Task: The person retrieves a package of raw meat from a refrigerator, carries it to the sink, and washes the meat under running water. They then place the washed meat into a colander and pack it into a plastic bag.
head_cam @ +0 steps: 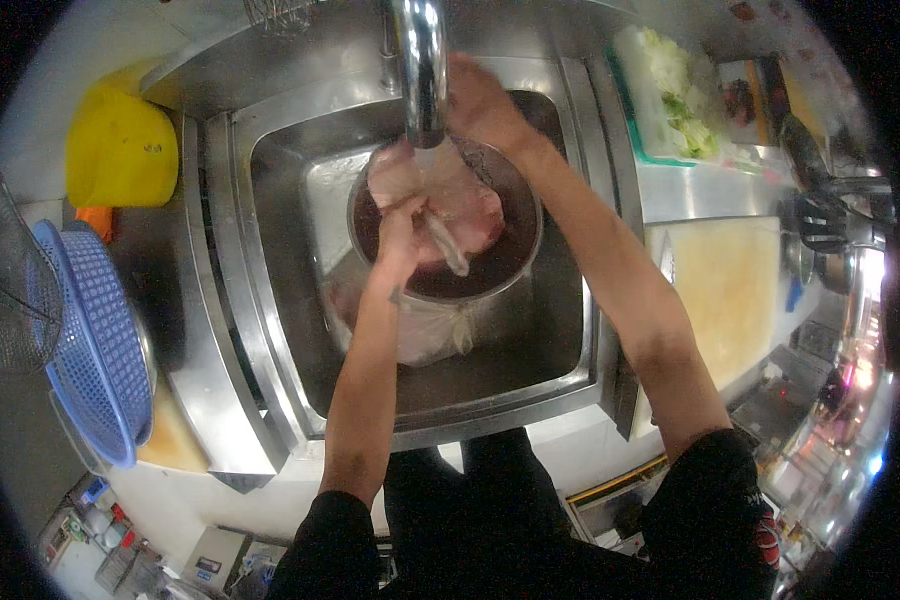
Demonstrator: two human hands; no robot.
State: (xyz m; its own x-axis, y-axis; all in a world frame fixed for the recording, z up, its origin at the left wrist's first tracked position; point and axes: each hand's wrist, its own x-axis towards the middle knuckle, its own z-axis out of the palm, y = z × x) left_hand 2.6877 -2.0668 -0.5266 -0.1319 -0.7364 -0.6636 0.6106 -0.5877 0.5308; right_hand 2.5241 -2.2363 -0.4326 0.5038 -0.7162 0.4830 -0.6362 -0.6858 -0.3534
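Note:
Under the chrome faucet [420, 82], a round metal bowl [521, 259] stands in the stainless-steel sink [547, 337]. It holds a large piece of raw meat [465, 191], seemingly wrapped in a clear plastic bag. My left hand [401, 244] grips the bag at its gathered, twisted end [448, 247], which sticks out past my fingers. Blurred and partly hidden by the faucet, my right hand [484, 97] is raised beside it; its fingers are unclear. A second tied clear plastic bag [431, 330], with meat inside, lies on the sink floor in front of the bowl.
To the left are a yellow container [120, 150], a blue plastic basket [101, 337] and a mesh strainer [11, 300]. On the right, a cutting board [727, 292] lies below a tray of chopped greens [679, 105]. Black utensils [821, 221] sit at the far right.

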